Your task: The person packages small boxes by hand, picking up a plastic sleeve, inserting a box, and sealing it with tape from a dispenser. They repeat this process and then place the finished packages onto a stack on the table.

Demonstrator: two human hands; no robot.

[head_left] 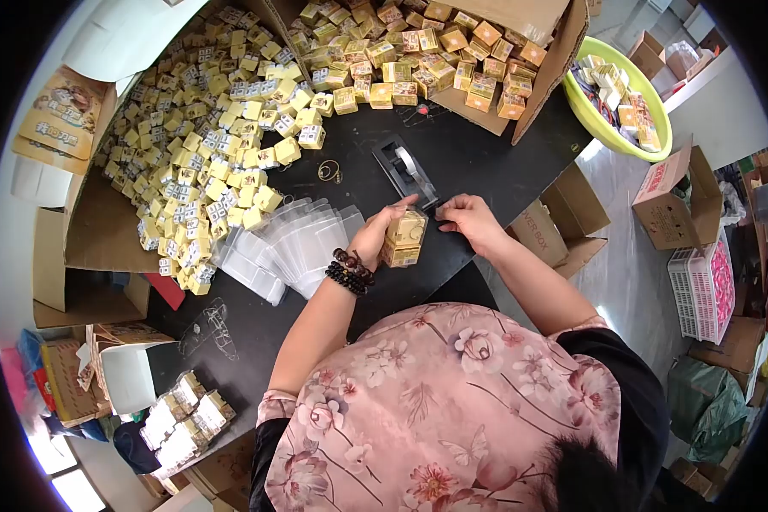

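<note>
My left hand (374, 236), a dark bead bracelet at its wrist, grips a pack of small yellow boxes (404, 241) from the left, fingers along its far side. The pack stands on the black table (316, 328). Just right of it, my right hand (469, 220) has thumb and fingers pinched together near the pack's far corner; anything between the fingertips is too small to make out. Beyond both hands lies a black tape dispenser (423, 193) with a roll of clear tape (406, 160). Flat clear plastic sleeves (303, 247) fan out left of my left hand.
Many small yellow boxes (205, 162) spill from a carton at the left. Orange boxes (384, 72) fill another carton (548, 81) at the back. A lime-green basin (662, 128) stands back right. An open carton (563, 218) sits beyond the table's right edge.
</note>
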